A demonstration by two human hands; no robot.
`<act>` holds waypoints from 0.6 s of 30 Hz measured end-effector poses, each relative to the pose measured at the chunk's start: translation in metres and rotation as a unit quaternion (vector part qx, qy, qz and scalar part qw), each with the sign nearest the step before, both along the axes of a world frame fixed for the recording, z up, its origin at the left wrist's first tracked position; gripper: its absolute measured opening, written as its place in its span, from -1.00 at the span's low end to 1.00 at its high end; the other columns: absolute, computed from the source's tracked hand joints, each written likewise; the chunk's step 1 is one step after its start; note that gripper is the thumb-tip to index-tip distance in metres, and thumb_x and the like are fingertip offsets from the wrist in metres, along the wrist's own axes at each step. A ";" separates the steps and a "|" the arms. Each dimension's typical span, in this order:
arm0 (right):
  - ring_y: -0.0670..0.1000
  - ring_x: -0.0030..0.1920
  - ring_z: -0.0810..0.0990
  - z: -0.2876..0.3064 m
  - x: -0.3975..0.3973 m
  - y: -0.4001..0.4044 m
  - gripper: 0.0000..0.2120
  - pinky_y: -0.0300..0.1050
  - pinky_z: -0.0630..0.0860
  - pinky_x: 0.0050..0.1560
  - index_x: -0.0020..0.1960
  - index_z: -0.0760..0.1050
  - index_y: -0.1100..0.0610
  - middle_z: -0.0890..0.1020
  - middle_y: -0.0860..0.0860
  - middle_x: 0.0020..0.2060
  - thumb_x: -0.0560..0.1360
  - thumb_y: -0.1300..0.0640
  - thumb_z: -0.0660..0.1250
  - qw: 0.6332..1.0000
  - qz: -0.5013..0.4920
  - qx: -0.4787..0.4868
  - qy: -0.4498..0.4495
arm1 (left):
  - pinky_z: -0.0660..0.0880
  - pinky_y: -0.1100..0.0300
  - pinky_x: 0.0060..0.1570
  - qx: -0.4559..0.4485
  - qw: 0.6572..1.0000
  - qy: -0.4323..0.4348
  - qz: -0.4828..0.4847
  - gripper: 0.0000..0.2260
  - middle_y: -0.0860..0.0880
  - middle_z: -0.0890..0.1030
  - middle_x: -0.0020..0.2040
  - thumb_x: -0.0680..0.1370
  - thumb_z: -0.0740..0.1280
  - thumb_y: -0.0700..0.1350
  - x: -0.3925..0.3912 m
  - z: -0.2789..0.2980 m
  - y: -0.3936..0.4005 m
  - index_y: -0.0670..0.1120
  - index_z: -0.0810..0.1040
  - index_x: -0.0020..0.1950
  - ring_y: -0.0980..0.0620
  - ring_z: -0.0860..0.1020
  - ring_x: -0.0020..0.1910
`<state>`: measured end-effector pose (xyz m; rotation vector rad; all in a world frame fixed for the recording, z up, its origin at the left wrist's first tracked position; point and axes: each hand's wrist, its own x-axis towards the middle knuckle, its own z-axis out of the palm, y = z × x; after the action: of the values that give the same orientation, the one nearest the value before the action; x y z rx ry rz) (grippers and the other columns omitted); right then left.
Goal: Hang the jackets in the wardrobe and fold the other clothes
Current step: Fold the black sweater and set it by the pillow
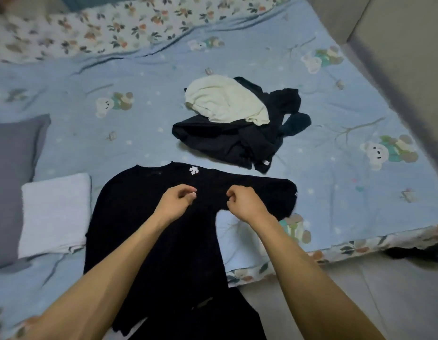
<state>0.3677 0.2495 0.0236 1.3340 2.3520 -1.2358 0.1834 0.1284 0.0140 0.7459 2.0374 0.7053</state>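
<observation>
Both hands, the left hand (179, 200) and the right hand (245, 202), are pinched shut on the chest of the black shirt (163, 241) spread on the bed (335, 168), whose hem, hanging off the edge below them, could be dragged floorward if lifted unevenly.

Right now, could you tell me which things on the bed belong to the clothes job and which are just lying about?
Job: black shirt under left hand and right hand; dark clothes pile; cream garment; folded white cloth.
Lying about: grey pillow; flowered quilt.
</observation>
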 end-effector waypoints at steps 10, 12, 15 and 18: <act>-0.01 -0.14 0.62 -0.007 -0.142 -0.175 -0.83 -0.02 0.62 -0.02 0.11 0.58 0.04 0.62 -0.05 -0.12 0.55 0.15 0.29 0.970 0.227 -0.085 0.027 | 0.48 0.26 -0.22 -0.048 0.929 0.014 0.367 -0.84 -0.08 0.66 -0.18 0.58 0.32 -0.23 -0.089 -0.007 -0.276 -0.02 0.61 -0.14 0.01 0.58 -0.27; -0.04 -0.16 0.63 -0.009 -0.165 -0.213 -0.84 -0.06 0.62 -0.05 0.10 0.58 0.04 0.62 -0.07 -0.14 0.56 0.16 0.29 0.964 0.251 -0.089 0.015 | 0.49 0.14 -0.12 -0.066 0.904 -0.012 0.422 -0.82 -0.10 0.66 -0.20 0.57 0.31 -0.21 -0.103 -0.028 -0.334 -0.03 0.60 -0.18 -0.03 0.57 -0.25; -0.05 -0.16 0.64 -0.013 -0.187 -0.247 -0.83 -0.10 0.63 -0.07 0.09 0.59 0.04 0.64 -0.07 -0.15 0.56 0.19 0.29 0.964 0.252 -0.088 0.007 | 0.48 0.09 -0.14 -0.100 0.889 -0.038 0.445 -0.82 -0.12 0.67 -0.17 0.58 0.28 -0.20 -0.114 -0.063 -0.382 -0.06 0.59 -0.19 -0.05 0.57 -0.23; -0.04 -0.16 0.65 -0.027 -0.210 -0.279 -0.85 -0.17 0.62 -0.14 0.05 0.59 0.03 0.64 -0.08 -0.18 0.55 0.20 0.30 0.963 0.255 -0.082 -0.013 | 0.51 0.09 0.01 -0.120 0.876 -0.079 0.460 -0.87 -0.17 0.68 -0.02 0.57 0.30 -0.19 -0.131 -0.104 -0.409 -0.07 0.61 -0.14 -0.13 0.61 -0.07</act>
<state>0.1576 -0.0297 -0.0030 0.6258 2.3026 -1.1984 0.0522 -0.2804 -0.0895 -0.4827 2.2130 0.9500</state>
